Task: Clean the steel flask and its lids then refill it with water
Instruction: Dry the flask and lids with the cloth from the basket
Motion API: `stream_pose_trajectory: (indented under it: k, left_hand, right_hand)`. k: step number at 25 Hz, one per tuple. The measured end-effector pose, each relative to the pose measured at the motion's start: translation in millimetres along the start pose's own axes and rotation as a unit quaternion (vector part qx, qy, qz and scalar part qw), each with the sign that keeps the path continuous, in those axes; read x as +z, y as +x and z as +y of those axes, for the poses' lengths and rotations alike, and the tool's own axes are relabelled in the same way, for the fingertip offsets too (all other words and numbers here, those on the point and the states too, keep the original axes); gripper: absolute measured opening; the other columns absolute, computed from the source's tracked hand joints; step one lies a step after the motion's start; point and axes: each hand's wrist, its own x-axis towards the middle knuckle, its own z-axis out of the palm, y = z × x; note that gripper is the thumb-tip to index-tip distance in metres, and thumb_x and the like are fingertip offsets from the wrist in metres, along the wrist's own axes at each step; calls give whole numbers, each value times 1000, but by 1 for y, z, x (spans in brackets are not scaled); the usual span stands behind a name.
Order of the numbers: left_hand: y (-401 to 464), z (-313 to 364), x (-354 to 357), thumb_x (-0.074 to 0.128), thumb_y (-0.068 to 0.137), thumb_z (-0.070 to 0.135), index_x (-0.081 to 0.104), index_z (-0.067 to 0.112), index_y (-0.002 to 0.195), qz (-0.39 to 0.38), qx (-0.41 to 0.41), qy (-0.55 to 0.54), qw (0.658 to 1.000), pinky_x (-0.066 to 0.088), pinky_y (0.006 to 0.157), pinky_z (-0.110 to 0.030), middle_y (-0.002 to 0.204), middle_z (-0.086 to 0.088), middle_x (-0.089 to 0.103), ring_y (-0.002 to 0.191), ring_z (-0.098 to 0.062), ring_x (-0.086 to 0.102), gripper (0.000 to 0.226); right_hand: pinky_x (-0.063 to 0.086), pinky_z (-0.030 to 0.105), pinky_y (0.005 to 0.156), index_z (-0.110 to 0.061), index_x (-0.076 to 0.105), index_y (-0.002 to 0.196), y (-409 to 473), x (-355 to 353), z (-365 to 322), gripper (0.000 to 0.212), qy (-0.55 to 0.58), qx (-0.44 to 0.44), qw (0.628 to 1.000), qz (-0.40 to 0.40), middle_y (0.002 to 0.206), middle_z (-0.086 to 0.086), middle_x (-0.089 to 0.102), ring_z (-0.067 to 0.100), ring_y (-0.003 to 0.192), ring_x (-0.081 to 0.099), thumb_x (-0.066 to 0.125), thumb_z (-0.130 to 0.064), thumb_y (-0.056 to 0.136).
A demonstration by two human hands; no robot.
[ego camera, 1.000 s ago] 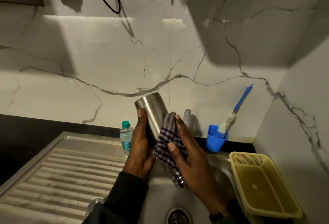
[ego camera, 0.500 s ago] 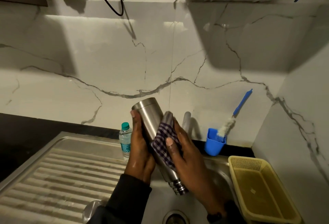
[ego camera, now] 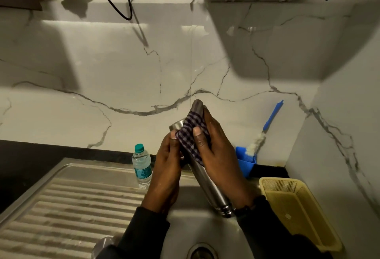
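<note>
We hold the brushed steel cylindrical flask [ego camera: 207,184] between both hands over the white sink basin [ego camera: 205,228], and its long axis is what matters: it runs on a slant, closed base up and away from us toward the marble wall, threaded open mouth down and toward us, just above the basin and near the right wrist. Our left hand [ego camera: 166,168] is curled around the upper part of the body from the left, thumb laid along the steel near the base. Our right hand [ego camera: 216,156] is closed over a purple-and-white checked cloth [ego camera: 191,133], pressing it against the flask's upper end; the cloth covers most of the base and rises past it.

Both hands sit on the upper half, so the bare steel lies below them, toward the mouth. We judge the next wipe should travel down that axis with the right hand, the left steadying. The wet steel could slip mouth-first into the basin.

A small clear plastic water bottle with a green cap [ego camera: 141,164] stands left of us on the steel draining board [ego camera: 72,197]. No lids can be made out.
</note>
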Motion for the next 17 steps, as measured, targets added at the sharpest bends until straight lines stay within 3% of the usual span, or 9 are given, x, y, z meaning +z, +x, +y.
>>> stream_pose_trajectory:
  k: [2,4,7,9,11,15,17]
  left_hand:
    - [-1,3,8,25,104,46,58,35,120,-34,-15,-69,997,54,83,-14,116,14,72,119,-9,63,39]
    - [-5,10,13,29,91,62,60,32,124,-54,-26,-127,990,55,89,-22,123,8,71,115,-7,65,54]
    - [0,10,10,62,77,68,61,21,131,-13,-33,-184,982,57,83,-25,129,-3,68,116,-15,67,72]
    - [2,5,7,81,62,66,55,15,139,13,-56,-223,973,57,88,-32,134,-9,65,122,-23,63,97]
    - [0,0,5,84,54,67,52,13,142,21,-97,-283,954,55,92,-40,135,-14,62,121,-29,63,108]
    - [0,-8,-6,82,47,74,55,15,134,96,-64,-321,940,57,87,-45,108,-16,68,97,-29,68,108]
    - [1,-7,-12,72,60,78,58,15,130,131,-44,-318,938,58,82,-42,96,-13,71,89,-27,69,95]
  right_hand:
    - [37,43,110,-39,17,150,0,1,0,59,-76,-34,996,8,151,-17,35,6,136,36,27,-61,95]
    - [35,38,111,-36,18,150,-7,4,1,62,-120,-53,991,8,151,-14,34,3,135,35,21,-64,95]
    - [33,22,109,-35,25,149,-22,2,8,63,-86,-33,996,-13,146,-17,39,-7,129,33,20,-64,94]
    - [35,25,110,-34,28,149,-32,0,16,59,-58,-22,997,-42,146,-19,39,-5,133,34,26,-60,97]
    - [36,27,110,-35,28,149,-41,-2,22,59,-56,-13,996,-61,146,-21,38,-3,134,35,28,-61,96]
    - [36,21,107,-39,35,145,-49,-11,29,59,-65,17,993,-99,142,-22,44,-7,129,39,28,-66,93]
    - [36,17,106,-46,41,138,-50,-17,33,49,-44,48,991,-118,137,-26,47,-15,122,40,31,-64,92]
